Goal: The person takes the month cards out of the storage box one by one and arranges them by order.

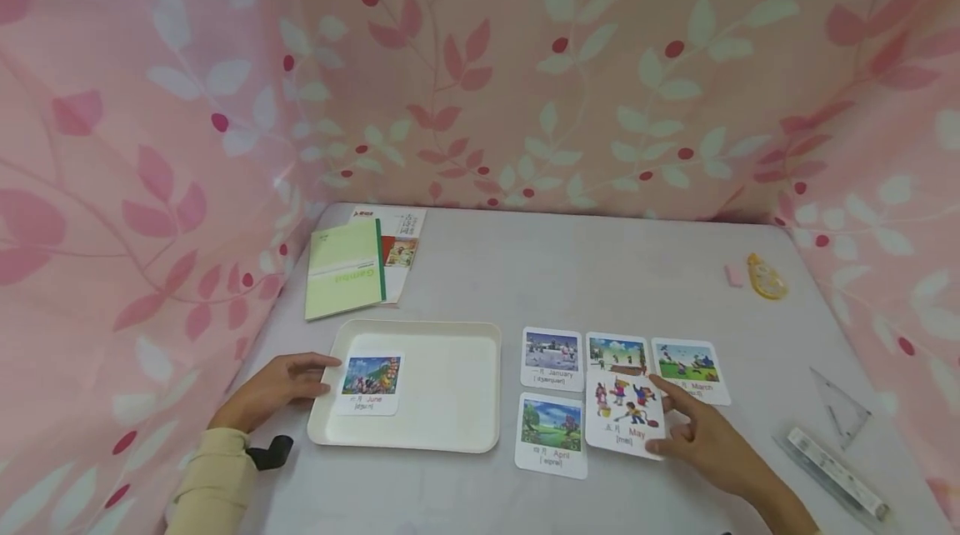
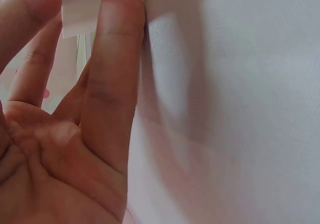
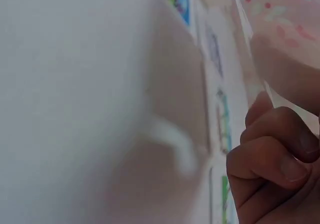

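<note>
My right hand [image 1: 701,439] pinches the May card [image 1: 624,414] by its right edge. That card is held above the table and overlaps the lower part of a card [image 1: 617,350] with a blue-sky picture. Around it lie the January card [image 1: 552,358], the March card [image 1: 688,370] and the April card [image 1: 551,433]. On the left, my left hand [image 1: 266,389] grips the left rim of a white tray [image 1: 450,385]; its fingers and the rim also show in the left wrist view. Inside the tray rests the June card [image 1: 370,385].
A green notebook [image 1: 345,268] lies over a white booklet [image 1: 405,227] at the back left. To the right are a pink eraser [image 1: 734,275], a yellow correction tape [image 1: 767,277], a clear set square [image 1: 843,408] and a slim clear case [image 1: 836,472]. Floral curtains surround the table.
</note>
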The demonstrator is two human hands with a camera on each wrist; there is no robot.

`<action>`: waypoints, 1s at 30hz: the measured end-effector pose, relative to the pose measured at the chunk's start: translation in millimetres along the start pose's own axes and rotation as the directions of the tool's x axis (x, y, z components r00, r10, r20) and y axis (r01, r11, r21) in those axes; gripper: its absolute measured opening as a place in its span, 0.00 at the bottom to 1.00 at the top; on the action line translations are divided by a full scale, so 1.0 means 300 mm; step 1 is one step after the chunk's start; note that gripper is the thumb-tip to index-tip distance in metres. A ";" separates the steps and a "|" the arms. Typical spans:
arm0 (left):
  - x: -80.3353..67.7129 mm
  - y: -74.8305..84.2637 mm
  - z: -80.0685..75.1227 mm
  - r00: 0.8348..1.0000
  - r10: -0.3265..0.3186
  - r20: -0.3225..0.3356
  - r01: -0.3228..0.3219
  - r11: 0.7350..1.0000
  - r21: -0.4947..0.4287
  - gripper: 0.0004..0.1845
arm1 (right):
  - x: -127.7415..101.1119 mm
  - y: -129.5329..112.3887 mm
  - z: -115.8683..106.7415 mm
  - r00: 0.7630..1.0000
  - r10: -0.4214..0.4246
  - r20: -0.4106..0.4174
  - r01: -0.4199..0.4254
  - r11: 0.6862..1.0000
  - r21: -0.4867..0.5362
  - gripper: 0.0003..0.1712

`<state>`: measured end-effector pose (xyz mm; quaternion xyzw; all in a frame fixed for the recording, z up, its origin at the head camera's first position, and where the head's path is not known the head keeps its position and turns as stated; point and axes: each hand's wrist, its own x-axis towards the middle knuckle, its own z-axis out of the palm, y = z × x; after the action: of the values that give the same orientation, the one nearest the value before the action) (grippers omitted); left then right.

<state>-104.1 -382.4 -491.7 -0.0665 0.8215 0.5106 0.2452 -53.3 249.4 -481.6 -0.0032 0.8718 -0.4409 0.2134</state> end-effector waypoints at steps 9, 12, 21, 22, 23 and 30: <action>-0.001 0.018 -0.004 1.000 0.022 0.007 -0.022 1.000 -0.004 0.27 | -0.023 0.086 0.012 0.999 0.000 0.034 0.004 0.993 -0.118 0.59; -0.005 0.013 -0.003 1.000 0.016 0.019 -0.015 0.999 -0.028 0.27 | -0.026 0.096 0.028 1.000 -0.007 0.010 0.009 0.978 -0.208 0.59; -0.003 0.003 -0.012 0.999 0.037 0.031 -0.035 0.998 -0.048 0.28 | -0.028 0.065 0.037 0.997 -0.077 0.020 0.078 0.887 -0.454 0.59; -0.003 0.004 -0.012 0.999 0.039 0.034 -0.037 0.998 -0.045 0.28 | -0.026 0.058 0.035 0.998 -0.057 0.024 0.062 0.877 -0.476 0.58; -0.002 0.004 -0.011 0.999 0.039 0.038 -0.037 0.998 -0.047 0.28 | -0.024 0.049 0.032 0.999 -0.039 0.034 0.050 0.871 -0.489 0.58; -0.006 -0.004 -0.001 0.999 0.027 0.044 -0.024 0.998 -0.058 0.28 | -0.004 0.010 0.040 0.991 0.103 0.082 -0.040 0.828 -0.559 0.59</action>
<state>-102.3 -383.5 -491.6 -0.0515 0.8016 0.5384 0.2549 -47.2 242.2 -489.7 -0.0563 0.9489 -0.1593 0.2664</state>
